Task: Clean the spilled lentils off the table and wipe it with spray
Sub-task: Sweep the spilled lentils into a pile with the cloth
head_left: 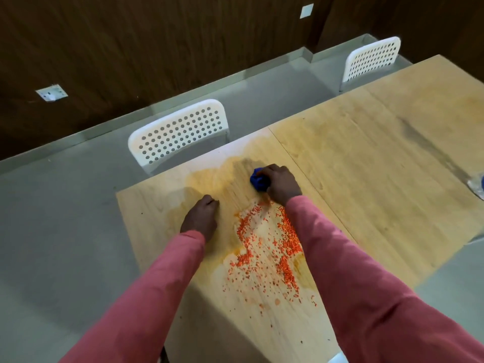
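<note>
Two hands work on the wooden desk [162, 205]. The right hand [281, 186] is curled round a bunched blue cloth [258, 180], which shows only partly past the fingers. The left hand [201, 217] rests on the desk as a closed fist; nothing shows in it. The orange lentils [264, 244] lie scattered between the pink sleeves [146, 292], some hidden under the right one. A clear object [478, 186] is cut off at the right edge. A white chair [178, 131] stands at the far edge.
</note>
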